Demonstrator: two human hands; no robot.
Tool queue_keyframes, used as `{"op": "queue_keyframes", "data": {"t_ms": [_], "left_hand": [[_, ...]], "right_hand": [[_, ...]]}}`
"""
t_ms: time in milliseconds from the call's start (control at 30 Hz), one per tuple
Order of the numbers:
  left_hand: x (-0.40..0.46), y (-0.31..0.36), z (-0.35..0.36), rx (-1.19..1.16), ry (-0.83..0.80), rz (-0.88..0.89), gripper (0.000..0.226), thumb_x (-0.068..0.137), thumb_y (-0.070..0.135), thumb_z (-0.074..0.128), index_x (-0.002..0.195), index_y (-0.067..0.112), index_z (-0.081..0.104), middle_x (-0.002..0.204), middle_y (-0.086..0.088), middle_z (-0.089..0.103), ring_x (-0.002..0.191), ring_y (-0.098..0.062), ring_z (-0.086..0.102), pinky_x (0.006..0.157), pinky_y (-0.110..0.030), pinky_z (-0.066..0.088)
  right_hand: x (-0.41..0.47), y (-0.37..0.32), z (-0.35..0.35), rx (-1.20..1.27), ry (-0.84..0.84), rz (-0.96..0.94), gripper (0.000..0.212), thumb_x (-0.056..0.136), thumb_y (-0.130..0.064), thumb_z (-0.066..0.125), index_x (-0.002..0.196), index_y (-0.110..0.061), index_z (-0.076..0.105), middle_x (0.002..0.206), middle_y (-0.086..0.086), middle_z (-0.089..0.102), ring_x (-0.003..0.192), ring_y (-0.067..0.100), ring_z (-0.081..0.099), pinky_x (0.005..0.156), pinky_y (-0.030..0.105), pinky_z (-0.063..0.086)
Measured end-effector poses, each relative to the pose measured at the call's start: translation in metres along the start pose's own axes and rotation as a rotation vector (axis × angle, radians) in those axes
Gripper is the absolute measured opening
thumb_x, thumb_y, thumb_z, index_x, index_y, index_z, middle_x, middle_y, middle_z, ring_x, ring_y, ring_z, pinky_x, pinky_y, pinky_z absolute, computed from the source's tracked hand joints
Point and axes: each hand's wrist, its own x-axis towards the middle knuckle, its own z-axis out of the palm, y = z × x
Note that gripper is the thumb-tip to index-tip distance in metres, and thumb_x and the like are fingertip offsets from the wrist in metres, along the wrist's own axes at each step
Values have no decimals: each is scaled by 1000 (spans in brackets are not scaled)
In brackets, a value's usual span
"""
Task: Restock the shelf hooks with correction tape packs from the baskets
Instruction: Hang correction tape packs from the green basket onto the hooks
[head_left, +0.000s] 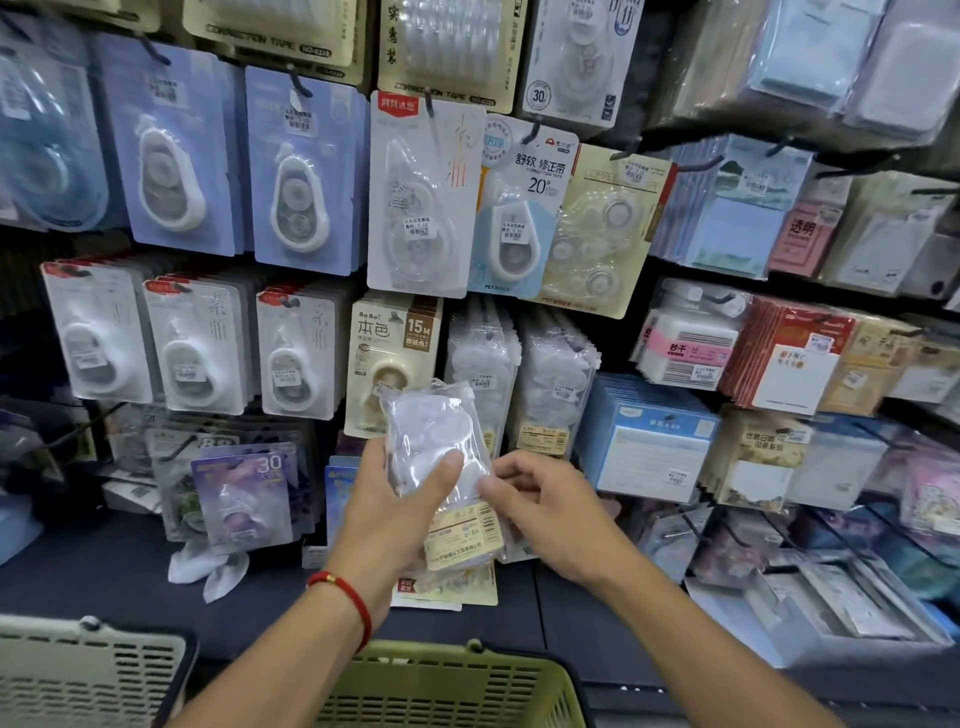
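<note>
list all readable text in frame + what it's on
"CORRECTION TAPE": cream cards on the top row
"30": round mark on the top white card
"20": blue-white card
"BoBo", "15M": beige card
"30": purple pack
Price stickers and the held clear pack label: too small or blurred.

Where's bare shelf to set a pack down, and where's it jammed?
Free: the dark ledge left of the left hand, between the purple 30 packs and the grey basket; only loose white wrappers near its middle. A narrower strip under the right hand, above the green basket. Crowded: every hook row above, and the bin at right.
</note>
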Motion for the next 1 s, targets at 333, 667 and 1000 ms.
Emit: {"op": "queue_keyframes", "data": {"t_ms": [333,667,1000], "left_hand": [[10,-10,-6,80,-24,-19,44,88,10,82,112,40,59,97,17,77,84,-2,76,62,-19,59],[10,-9,-7,69,-6,-62,44,88,2,77,113,34,60,92,14,79,79,-7,77,55,-19,58],[6,-3,-3,44,-23,-58,44,89,4,73,97,45,62,91,11,78,80,-12,78,57,-26,59]], "right_hand": [[10,15,-34,208,613,195,12,107,-39,49,105,-32,59,102,1,71,99,26,68,82,43,51],[12,21,-38,288,666,246,16,102,-34,53,104,-22,64,91,-1,67,76,19,59,70,37,46],[14,23,-38,191,700,271,17,101,-32,53,104,-20,66,83,-6,63,63,9,52,59,30,44]]}}
